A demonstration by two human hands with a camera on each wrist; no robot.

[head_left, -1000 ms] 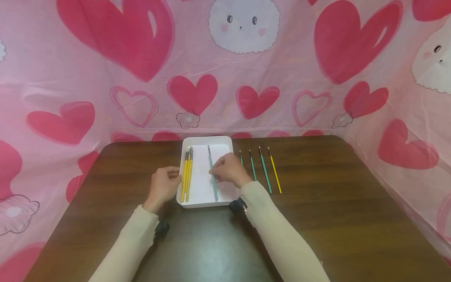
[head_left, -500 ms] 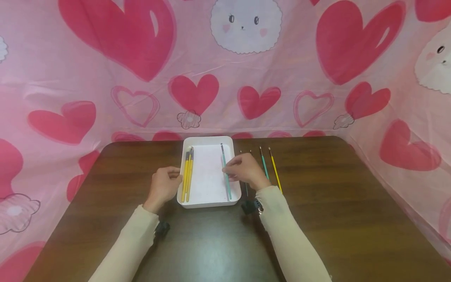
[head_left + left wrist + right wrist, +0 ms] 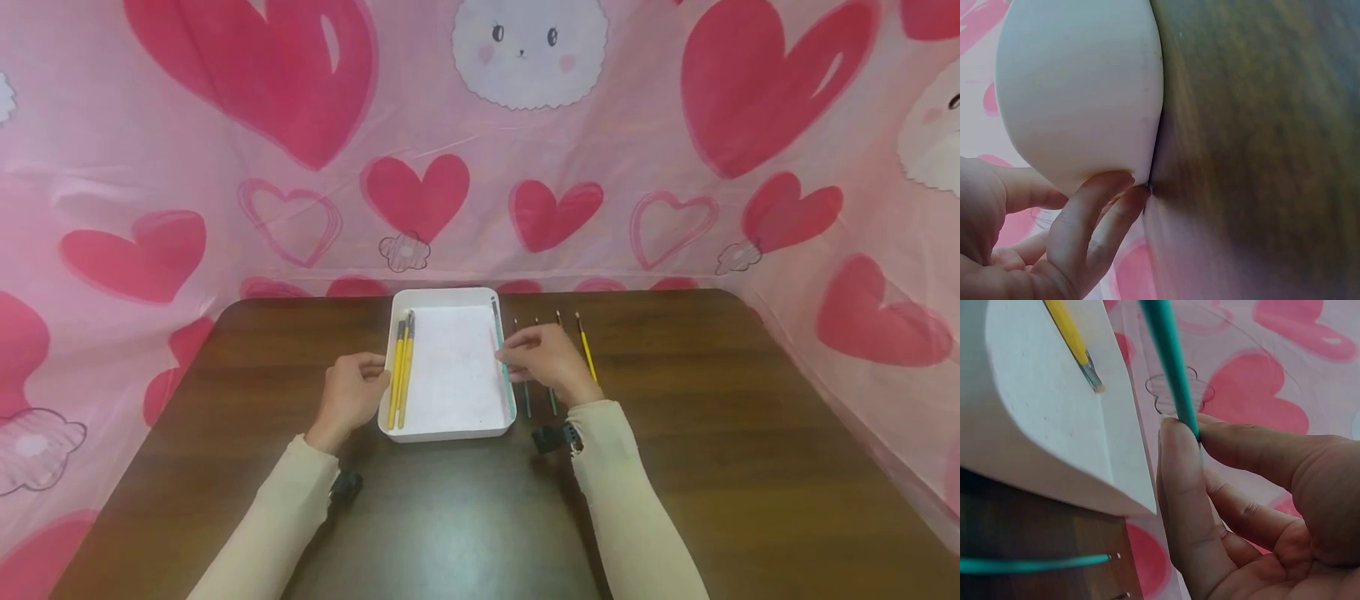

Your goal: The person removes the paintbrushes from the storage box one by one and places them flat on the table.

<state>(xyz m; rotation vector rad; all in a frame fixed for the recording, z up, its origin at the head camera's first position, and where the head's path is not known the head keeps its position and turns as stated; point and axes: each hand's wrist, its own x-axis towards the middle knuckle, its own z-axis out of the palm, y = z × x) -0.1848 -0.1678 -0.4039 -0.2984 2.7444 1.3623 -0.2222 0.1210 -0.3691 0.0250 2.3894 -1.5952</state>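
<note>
In the head view my right hand (image 3: 546,360) pinches a teal paintbrush (image 3: 510,392) between thumb and fingers, just over the right wall of a white tray (image 3: 453,434). The right wrist view shows the teal handle (image 3: 1172,362) rising between the fingertips. My left hand (image 3: 351,393) holds the tray's left side. In the left wrist view, fingertips (image 3: 1119,181) touch the tray's outer wall (image 3: 1085,94) low down near the table. Several yellow paintbrushes (image 3: 401,375) lie side by side along the tray's left inside wall, bristles pointing away.
Right of the tray, teal paintbrushes (image 3: 528,400) lie on the dark wooden table (image 3: 442,517), partly hidden by my right hand. A yellow paintbrush (image 3: 587,346) lies beyond them. A pink heart-patterned cloth (image 3: 487,217) hangs behind and beside the table.
My right hand has carried the teal paintbrush rightward, from over the tray's middle to its right wall. My left hand has stayed at the tray's left side.
</note>
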